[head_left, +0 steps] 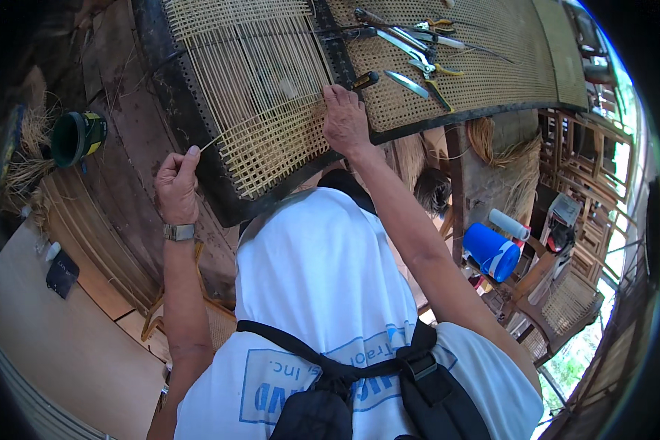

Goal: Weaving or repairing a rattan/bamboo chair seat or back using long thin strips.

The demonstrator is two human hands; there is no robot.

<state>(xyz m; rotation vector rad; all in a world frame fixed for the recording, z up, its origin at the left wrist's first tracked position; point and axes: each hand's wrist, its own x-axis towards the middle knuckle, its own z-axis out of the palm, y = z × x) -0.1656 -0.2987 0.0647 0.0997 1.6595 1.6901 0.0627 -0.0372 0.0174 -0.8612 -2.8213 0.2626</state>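
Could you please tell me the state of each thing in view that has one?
Panel: partly woven, middle mostly without crosswise weave
Strand: drawn out past the panel's left edge
Left hand: closed, pinching the strand
Right hand: fingers bent, at the panel's right edge
Watch: fastened
Sheet: woven
Knife: lying down, blade bare
Green bucket: unlidded
Blue bucket: lidded or not, I cannot tell

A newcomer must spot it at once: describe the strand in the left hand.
Start at the dark frame around the open-woven cane, upper left of centre. Beside its left rail, the left hand, wearing a watch, pinches the pale strand. Unlike the strands woven inside the frame, this one crosses out over that rail.
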